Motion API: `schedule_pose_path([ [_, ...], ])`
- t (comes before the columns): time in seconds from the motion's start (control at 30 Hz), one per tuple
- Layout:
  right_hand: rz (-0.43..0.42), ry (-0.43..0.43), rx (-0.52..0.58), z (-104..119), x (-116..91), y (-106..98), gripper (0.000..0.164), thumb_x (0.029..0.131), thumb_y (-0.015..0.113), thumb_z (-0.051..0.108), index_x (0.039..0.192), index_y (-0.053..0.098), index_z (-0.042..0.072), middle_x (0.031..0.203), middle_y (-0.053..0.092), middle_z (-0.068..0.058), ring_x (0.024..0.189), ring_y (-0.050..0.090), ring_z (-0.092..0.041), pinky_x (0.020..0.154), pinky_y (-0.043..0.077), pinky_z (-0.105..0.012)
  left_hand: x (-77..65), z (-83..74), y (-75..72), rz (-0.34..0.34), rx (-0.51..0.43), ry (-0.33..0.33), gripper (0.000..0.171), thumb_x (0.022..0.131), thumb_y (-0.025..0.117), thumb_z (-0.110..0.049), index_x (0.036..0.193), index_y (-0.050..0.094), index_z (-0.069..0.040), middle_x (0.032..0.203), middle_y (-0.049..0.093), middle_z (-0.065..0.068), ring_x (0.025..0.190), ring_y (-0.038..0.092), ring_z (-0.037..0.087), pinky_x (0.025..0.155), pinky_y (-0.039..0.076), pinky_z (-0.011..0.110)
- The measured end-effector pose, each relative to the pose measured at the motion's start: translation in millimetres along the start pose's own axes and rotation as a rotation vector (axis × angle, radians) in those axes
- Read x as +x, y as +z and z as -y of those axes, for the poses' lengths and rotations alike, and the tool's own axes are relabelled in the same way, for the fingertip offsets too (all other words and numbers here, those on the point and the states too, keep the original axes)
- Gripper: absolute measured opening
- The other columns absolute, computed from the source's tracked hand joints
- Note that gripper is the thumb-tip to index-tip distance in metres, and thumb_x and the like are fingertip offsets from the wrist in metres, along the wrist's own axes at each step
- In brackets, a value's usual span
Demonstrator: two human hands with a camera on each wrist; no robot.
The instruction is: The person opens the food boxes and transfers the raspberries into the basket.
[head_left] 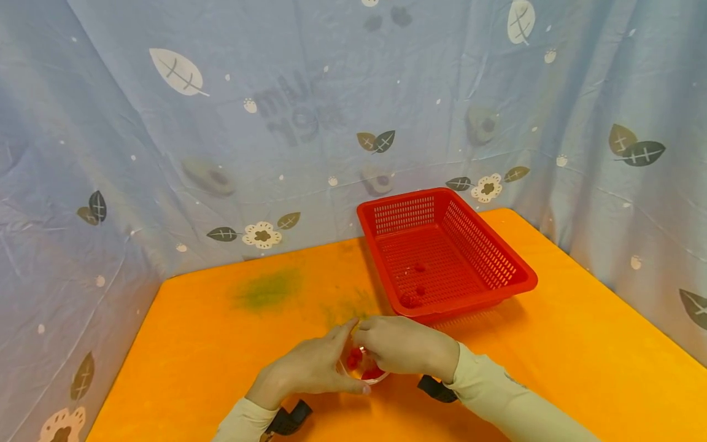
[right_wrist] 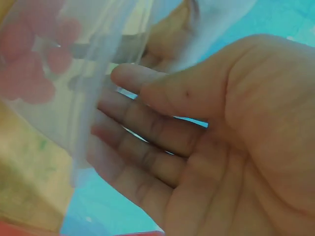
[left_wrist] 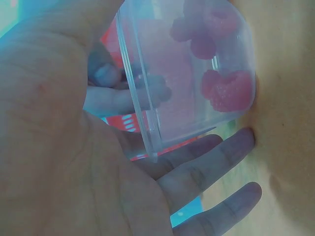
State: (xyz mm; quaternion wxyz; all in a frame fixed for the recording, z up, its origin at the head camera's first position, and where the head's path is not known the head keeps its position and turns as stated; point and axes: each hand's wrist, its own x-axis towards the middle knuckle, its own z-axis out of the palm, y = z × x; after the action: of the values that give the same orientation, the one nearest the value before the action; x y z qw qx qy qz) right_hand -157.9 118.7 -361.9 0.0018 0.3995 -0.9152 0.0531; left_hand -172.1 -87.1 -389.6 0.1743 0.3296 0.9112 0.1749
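Note:
A clear plastic cup with several raspberries inside stands at the front of the orange table. My left hand holds the cup from the left, thumb on the near side and fingers around the far side. From the right, my right hand reaches to the cup's mouth. In the right wrist view, its fingers are loosely bent at the rim, with no berry visible between them. The left wrist view shows right fingertips through the clear wall, apart from the raspberries at the bottom.
A red perforated basket stands behind and to the right of the cup, with a few red berries near its front left corner. Green smudges mark the orange table. A patterned blue curtain encloses the back and sides.

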Motion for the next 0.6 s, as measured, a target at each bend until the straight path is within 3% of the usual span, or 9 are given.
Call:
schedule_pose_path([
  [0.3, 0.018, -0.053, -0.026, -2, 6, 11, 0.019, 0.084, 0.080, 0.008, 0.096, 0.077, 0.023, 0.093, 0.067, 0.012, 0.090, 0.061, -0.005, 0.086, 0.051, -0.019, 2.0, -0.1, -0.9, 0.007, -0.010, -0.011, 0.117, 0.079, 0.067, -0.077, 0.164, 0.015, -0.017, 0.154, 0.045, 0.004, 0.102, 0.068, 0.016, 0.091, 0.056, 0.039],
  [0.47, 0.004, -0.067, -0.055, -2, 7, 19, 0.009, 0.083, 0.083, 0.017, 0.085, 0.077, 0.023, 0.087, 0.067, 0.013, 0.087, 0.059, -0.004, 0.086, 0.050, -0.018, 1.3, -0.8, -1.5, 0.005, -0.013, -0.004, 0.117, 0.078, 0.068, -0.078, 0.164, 0.014, -0.019, 0.149, 0.050, 0.004, 0.089, 0.066, 0.011, 0.085, 0.056, 0.036],
  [0.6, -0.003, -0.061, -0.047, 0, 7, 22, 0.010, 0.081, 0.084, 0.017, 0.079, 0.077, 0.024, 0.081, 0.065, 0.014, 0.083, 0.056, -0.004, 0.083, 0.049, -0.019, 0.8, -0.5, -0.6, 0.012, -0.024, -0.007, 0.117, 0.078, 0.068, -0.077, 0.164, 0.015, -0.018, 0.140, 0.055, 0.003, 0.079, 0.060, 0.007, 0.078, 0.054, 0.031],
])
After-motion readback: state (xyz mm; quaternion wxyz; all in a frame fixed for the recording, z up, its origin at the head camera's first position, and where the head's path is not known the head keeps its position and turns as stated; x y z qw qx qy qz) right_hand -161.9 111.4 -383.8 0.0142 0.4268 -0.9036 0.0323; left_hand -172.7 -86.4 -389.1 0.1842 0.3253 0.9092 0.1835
